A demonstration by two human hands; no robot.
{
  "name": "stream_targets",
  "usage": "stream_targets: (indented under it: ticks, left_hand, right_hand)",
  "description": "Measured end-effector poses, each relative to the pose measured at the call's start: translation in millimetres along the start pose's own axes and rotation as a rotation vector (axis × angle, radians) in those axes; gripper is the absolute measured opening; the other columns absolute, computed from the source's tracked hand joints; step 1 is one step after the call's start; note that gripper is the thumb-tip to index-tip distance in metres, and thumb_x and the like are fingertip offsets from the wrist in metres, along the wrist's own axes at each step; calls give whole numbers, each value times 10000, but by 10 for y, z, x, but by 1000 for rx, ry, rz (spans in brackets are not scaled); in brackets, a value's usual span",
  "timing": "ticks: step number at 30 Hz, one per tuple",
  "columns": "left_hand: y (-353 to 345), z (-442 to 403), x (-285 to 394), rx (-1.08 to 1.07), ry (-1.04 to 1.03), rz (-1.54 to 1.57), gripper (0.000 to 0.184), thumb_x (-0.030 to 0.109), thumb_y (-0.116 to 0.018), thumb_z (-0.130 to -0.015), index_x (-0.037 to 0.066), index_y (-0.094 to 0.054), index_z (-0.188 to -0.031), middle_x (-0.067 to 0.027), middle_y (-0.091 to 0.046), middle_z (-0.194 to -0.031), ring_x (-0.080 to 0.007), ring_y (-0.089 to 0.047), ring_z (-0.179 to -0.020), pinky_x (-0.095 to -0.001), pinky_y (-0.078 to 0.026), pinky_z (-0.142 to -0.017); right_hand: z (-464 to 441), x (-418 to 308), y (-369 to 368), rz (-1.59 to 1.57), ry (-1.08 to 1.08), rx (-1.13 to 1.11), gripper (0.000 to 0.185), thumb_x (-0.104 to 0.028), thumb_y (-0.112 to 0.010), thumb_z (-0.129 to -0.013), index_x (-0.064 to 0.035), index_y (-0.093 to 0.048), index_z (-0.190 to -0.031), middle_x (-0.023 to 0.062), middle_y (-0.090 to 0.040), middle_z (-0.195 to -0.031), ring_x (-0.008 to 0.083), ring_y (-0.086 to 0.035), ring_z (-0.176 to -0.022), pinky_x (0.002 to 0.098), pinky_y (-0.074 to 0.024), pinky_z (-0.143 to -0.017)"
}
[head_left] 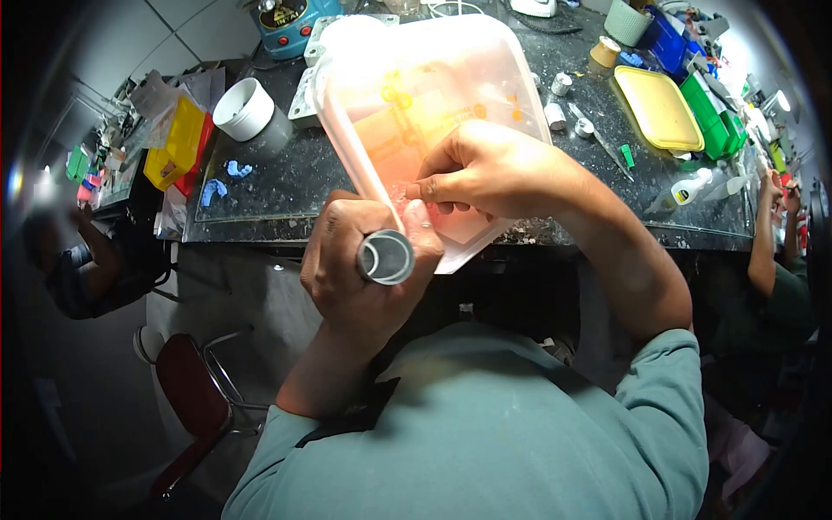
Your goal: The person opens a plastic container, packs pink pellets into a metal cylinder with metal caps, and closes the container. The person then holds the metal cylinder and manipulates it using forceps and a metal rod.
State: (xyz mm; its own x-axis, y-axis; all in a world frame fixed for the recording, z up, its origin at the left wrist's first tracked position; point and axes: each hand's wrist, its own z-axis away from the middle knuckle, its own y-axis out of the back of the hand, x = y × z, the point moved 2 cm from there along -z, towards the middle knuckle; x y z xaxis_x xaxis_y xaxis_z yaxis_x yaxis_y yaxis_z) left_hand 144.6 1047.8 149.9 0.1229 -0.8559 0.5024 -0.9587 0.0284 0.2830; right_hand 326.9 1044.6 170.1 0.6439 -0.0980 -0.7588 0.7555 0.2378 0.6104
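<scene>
A translucent white plastic container (347, 143) stands tilted at the front edge of the dark bench, with orange and pink showing inside it. My left hand (368, 260) is wrapped round a grey metal cylinder (387, 257), its round open end facing up, beside the container's near rim. Close to its thumb, my right hand (485, 173) reaches over the container with thumb and fingers pressed together. Whatever lies between those fingertips is too small to make out.
A white bowl (243, 109) and blue pieces (213, 191) are on the bench's left. To the right are a yellow tray (659, 107), green bins (711, 113), small jars and a bottle (691, 187). Other people sit at both sides. A red chair (192, 386) stands lower left.
</scene>
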Motion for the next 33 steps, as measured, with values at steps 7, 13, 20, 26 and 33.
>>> stream_targets:
  ticks: [7, 13, 20, 26, 33]
  left_hand:
    - [256, 23, -208, -14, 329, -214, 323, 233, -822, -812, 80, -537, -816, 5, -459, -621, -110, -461, -510, -266, -418, -498]
    - [248, -413, -535, -6, 67, 452, 364, 313, -476, -1001, 30, -460, -1229, -111, -579, -993, -187, -554, -919, -331, -437, -842]
    - [-9, -550, -537, -216, 318, 169, 300, 231, -696, -946, 30, -648, -1164, -161, -677, -1142, -276, -639, -1064, -385, -443, -1008]
    - [-52, -570, -512, -339, 194, 47, 272, 133, -729, -915, -9, -701, -1145, -108, -700, -1006, -161, -643, -986, -316, -488, -919]
    - [-55, -589, -461, -369, 238, 5, 290, 175, -743, -919, 2, -705, -1149, -105, -709, -999, -168, -646, -977, -320, -489, -914]
  right_hand:
    - [-106, -100, 232, -200, -2, -48, 325, -316, -693, -947, -1, -750, -890, 26, -631, -701, 100, -598, -579, 262, -514, -520]
    - [-172, -178, 338, -380, 49, 5, 329, -317, -694, -954, 1, -746, -885, 12, -623, -706, 97, -600, -613, 253, -523, -556]
    - [-85, -114, 719, -588, 67, 178, 295, -327, -740, -927, -31, -731, -925, -6, -633, -742, 67, -587, -617, 204, -488, -559]
    - [-63, -159, 796, -477, 83, 258, 325, -370, -723, -939, -46, -744, -929, -18, -631, -739, 61, -591, -647, 215, -487, -585]
    - [-18, -212, 336, 241, 575, 795, 173, -209, -753, -880, -43, -731, -921, 104, -694, -769, 224, -673, -663, 327, -553, -630]
